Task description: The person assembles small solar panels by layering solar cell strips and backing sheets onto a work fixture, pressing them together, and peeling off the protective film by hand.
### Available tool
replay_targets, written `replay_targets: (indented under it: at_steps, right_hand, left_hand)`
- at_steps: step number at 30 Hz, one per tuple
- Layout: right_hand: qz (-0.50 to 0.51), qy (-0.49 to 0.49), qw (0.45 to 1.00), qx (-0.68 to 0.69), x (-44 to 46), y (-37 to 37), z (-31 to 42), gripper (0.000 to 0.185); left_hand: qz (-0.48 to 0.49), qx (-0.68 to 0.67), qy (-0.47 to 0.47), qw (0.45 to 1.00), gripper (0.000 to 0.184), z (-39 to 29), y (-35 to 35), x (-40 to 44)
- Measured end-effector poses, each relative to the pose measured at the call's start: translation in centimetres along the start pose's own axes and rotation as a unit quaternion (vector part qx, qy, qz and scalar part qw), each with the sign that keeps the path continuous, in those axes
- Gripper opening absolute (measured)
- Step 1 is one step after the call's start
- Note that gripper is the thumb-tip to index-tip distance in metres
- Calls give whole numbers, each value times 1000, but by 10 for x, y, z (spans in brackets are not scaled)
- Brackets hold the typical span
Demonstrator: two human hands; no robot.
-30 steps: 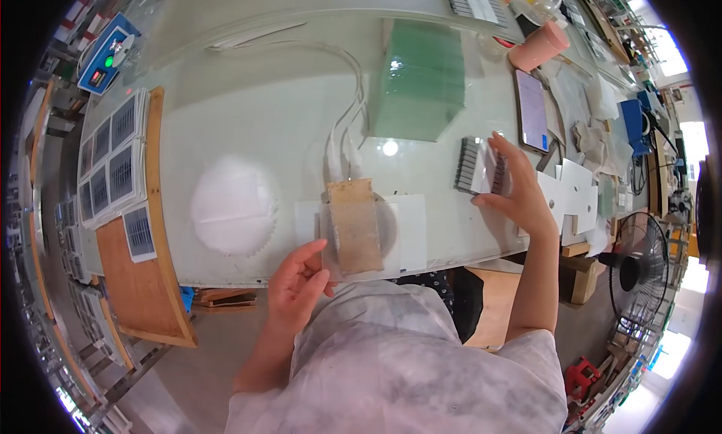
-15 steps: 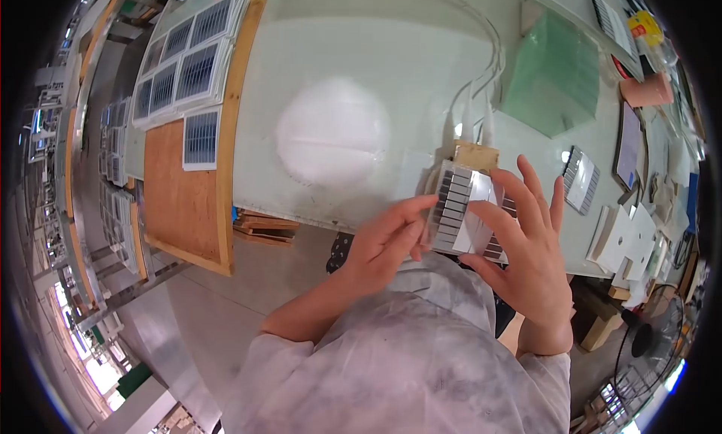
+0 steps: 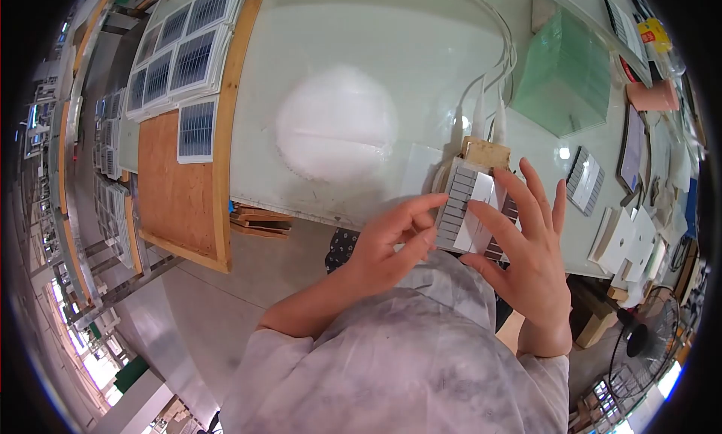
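Observation:
Small dark solar cell strips [image 3: 460, 195] lie in rows on a flat piece near the table's front edge, with a white strip [image 3: 473, 222] lengthwise over their middle. My right hand [image 3: 529, 246] arches over them from the right. Its thumb is at the strip's near end and its fingertips are on or close to the strip; the outer fingers are spread. My left hand [image 3: 391, 246] is at the left edge, index finger stretched to the cells, thumb apart below it, nothing visible between them. Behind the cells sits a tan block [image 3: 486, 153] with white cables [image 3: 499, 122].
A white round patch [image 3: 336, 125] shows on the table. Left, framed solar panels [image 3: 197, 131] rest by a wooden board [image 3: 174, 189]. A green translucent block [image 3: 564, 77], another cell piece [image 3: 584, 180] and a pink cylinder [image 3: 653, 95] stand right. A fan [image 3: 650, 336] is below.
The view has shifted slightly, so the table items appear a little further right. My left thumb and index finger have spread apart. My right hand stays over the white strip.

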State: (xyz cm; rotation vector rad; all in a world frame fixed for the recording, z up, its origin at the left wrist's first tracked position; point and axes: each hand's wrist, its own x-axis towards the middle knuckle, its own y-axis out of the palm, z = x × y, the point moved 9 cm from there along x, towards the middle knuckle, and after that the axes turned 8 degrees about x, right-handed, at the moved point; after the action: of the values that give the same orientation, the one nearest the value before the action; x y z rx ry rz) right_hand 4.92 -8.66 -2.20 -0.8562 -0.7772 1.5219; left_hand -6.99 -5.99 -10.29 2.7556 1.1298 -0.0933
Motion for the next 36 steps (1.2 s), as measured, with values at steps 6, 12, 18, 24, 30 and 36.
replay_targets:
  at_steps: [6, 12, 18, 24, 30, 36]
  right_hand:
    - [-4, -4, 1000, 12, -1, 1, -2, 53]
    - [-114, -10, 985, 130, -17, -14, -24, 72]
    - [-188, 3, 933, 308, -42, -4, -59, 95]
    - [-147, -25, 940, 305, -32, 0, -52, 90]
    - [-121, -14, 953, 279, -29, 4, -54, 89]
    - [-123, -15, 955, 271, -30, 4, -55, 93]
  left_hand:
    - [-15, -7, -8, 1000, 51, 0, 2, 0]
    - [-35, -18, -45, 998, 49, 6, -1, -3]
    - [-56, -5, -57, 997, 50, 4, -3, -3]
    - [-78, 0, -65, 995, 50, 2, -4, -3]
    - [-73, 6, -58, 996, 50, 2, -4, -2]
    - [-75, -4, -66, 995, 50, 3, -4, -2]
